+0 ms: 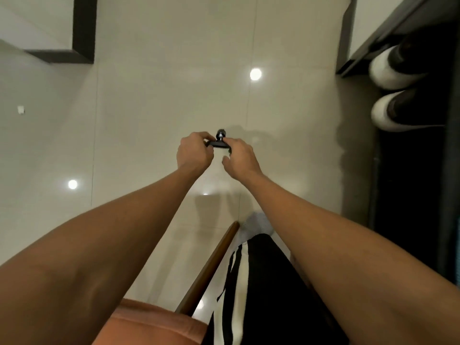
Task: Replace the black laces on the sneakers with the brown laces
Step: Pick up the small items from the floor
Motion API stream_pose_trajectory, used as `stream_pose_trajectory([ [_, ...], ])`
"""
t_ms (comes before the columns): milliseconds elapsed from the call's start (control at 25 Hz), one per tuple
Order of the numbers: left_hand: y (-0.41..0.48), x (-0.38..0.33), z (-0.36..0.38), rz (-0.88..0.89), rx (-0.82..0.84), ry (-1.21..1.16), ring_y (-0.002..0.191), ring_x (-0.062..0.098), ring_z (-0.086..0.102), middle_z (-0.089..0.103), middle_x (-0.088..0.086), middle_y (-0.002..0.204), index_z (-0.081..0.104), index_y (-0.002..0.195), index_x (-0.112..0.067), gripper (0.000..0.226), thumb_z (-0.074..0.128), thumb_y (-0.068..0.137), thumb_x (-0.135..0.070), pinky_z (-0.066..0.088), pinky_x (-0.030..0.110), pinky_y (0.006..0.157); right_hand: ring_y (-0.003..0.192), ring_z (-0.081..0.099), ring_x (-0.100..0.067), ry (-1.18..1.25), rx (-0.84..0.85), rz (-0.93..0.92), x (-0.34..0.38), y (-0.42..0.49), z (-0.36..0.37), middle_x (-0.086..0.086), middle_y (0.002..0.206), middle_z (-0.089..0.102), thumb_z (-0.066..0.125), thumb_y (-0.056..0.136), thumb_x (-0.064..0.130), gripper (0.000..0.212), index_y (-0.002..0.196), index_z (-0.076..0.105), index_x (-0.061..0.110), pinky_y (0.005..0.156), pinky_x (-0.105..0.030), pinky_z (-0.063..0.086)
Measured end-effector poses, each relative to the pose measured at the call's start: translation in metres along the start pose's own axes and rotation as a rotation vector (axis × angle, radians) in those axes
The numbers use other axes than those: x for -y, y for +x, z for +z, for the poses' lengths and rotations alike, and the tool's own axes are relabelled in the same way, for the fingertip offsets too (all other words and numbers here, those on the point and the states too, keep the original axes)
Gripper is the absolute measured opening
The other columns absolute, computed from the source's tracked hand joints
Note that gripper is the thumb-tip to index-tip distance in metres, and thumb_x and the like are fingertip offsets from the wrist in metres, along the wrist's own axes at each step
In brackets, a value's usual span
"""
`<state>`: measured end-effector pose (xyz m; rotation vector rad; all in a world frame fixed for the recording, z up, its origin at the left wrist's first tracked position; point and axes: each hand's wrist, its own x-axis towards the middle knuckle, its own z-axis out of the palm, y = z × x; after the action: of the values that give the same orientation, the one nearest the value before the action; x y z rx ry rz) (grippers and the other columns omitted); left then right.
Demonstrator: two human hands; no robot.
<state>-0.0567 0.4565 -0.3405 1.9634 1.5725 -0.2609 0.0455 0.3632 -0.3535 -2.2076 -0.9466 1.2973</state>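
Note:
Both my arms reach forward over the pale tiled floor. My left hand (194, 151) and my right hand (239, 156) grip a small black mount (218, 141) with a ball head between them, fingers curled round its two ends. A pair of sneakers with white soles and dark uppers (395, 92) stands on a dark low shelf at the right. Their laces cannot be made out. No brown laces are in view.
A dark shoe cabinet (410, 195) runs along the right side. A dark-framed white panel (83, 33) stands at the far left. Below me are an orange seat cushion (149, 324) with a wooden edge (211, 265), my black-trousered leg and a white-socked foot (256, 225).

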Motion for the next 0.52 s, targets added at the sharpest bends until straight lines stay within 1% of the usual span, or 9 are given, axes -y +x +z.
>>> stream_pose_trajectory([
  [120, -0.039, -0.052, -0.034, 0.154, 0.027, -0.047, 0.083, 0.019, 0.073, 0.078, -0.003, 0.095, 0.078, 0.106, -0.028, 0.028, 0.064, 0.089, -0.011, 0.062, 0.037, 0.076, 0.122, 0.059, -0.029, 0.048, -0.077, 0.025, 0.011, -0.052, -0.060, -0.011, 0.134, 0.061, 0.060, 0.095, 0.001, 0.057, 0.151, 0.054, 0.014, 0.100, -0.031, 0.046],
  [200, -0.065, -0.096, -0.058, 0.254, 0.050, -0.081, 0.083, 0.016, 0.073, 0.078, -0.004, 0.093, 0.079, 0.106, -0.025, 0.029, 0.063, 0.088, -0.008, 0.062, 0.039, 0.081, 0.116, 0.062, -0.027, 0.110, -0.177, 0.056, 0.023, -0.090, -0.109, -0.009, 0.131, 0.065, 0.059, 0.097, 0.000, 0.053, 0.147, 0.059, 0.016, 0.099, -0.031, 0.049],
  [280, -0.087, -0.139, -0.082, 0.355, 0.033, -0.095, 0.084, 0.013, 0.073, 0.077, -0.005, 0.095, 0.079, 0.106, -0.024, 0.028, 0.063, 0.090, -0.008, 0.062, 0.038, 0.082, 0.109, 0.066, -0.025, 0.170, -0.296, 0.077, 0.038, -0.126, -0.157, -0.006, 0.128, 0.068, 0.060, 0.097, 0.001, 0.048, 0.142, 0.065, 0.019, 0.098, -0.034, 0.053],
  [320, -0.099, -0.161, -0.094, 0.410, 0.024, -0.091, 0.084, 0.012, 0.073, 0.076, -0.005, 0.097, 0.079, 0.107, -0.025, 0.027, 0.064, 0.091, -0.009, 0.061, 0.034, 0.082, 0.106, 0.068, -0.024, 0.199, -0.353, 0.085, 0.045, -0.146, -0.180, -0.005, 0.127, 0.070, 0.061, 0.098, 0.003, 0.045, 0.140, 0.067, 0.020, 0.097, -0.034, 0.054],
  [360, -0.114, -0.186, -0.105, 0.467, 0.017, -0.088, 0.084, 0.011, 0.072, 0.074, -0.004, 0.098, 0.079, 0.108, -0.025, 0.026, 0.065, 0.092, -0.010, 0.059, 0.026, 0.081, 0.103, 0.069, -0.022, 0.226, -0.415, 0.096, 0.050, -0.168, -0.205, -0.003, 0.126, 0.071, 0.062, 0.099, 0.004, 0.043, 0.138, 0.068, 0.021, 0.097, -0.034, 0.055],
  [440, -0.145, -0.233, -0.122, 0.580, 0.000, -0.089, 0.083, 0.010, 0.070, 0.070, -0.004, 0.096, 0.079, 0.109, -0.024, 0.024, 0.067, 0.094, -0.010, 0.046, 0.009, 0.079, 0.101, 0.070, -0.019, 0.249, -0.530, 0.115, 0.052, -0.209, -0.247, -0.001, 0.124, 0.072, 0.065, 0.100, 0.005, 0.040, 0.135, 0.070, 0.022, 0.097, -0.034, 0.058],
  [480, -0.164, -0.257, -0.129, 0.647, 0.006, -0.093, 0.083, 0.008, 0.069, 0.068, -0.005, 0.095, 0.078, 0.110, -0.024, 0.023, 0.068, 0.094, -0.011, 0.041, 0.004, 0.078, 0.102, 0.070, -0.017, 0.259, -0.591, 0.128, 0.050, -0.229, -0.268, -0.001, 0.123, 0.072, 0.066, 0.099, 0.004, 0.040, 0.135, 0.071, 0.022, 0.097, -0.034, 0.059],
  [520, -0.180, -0.278, -0.134, 0.712, 0.029, -0.098, 0.083, 0.007, 0.068, 0.067, -0.005, 0.095, 0.078, 0.111, -0.023, 0.023, 0.068, 0.094, -0.012, 0.041, 0.003, 0.077, 0.102, 0.071, -0.016, 0.279, -0.657, 0.138, 0.046, -0.247, -0.284, -0.001, 0.123, 0.073, 0.067, 0.098, 0.004, 0.040, 0.134, 0.071, 0.021, 0.097, -0.034, 0.059],
])
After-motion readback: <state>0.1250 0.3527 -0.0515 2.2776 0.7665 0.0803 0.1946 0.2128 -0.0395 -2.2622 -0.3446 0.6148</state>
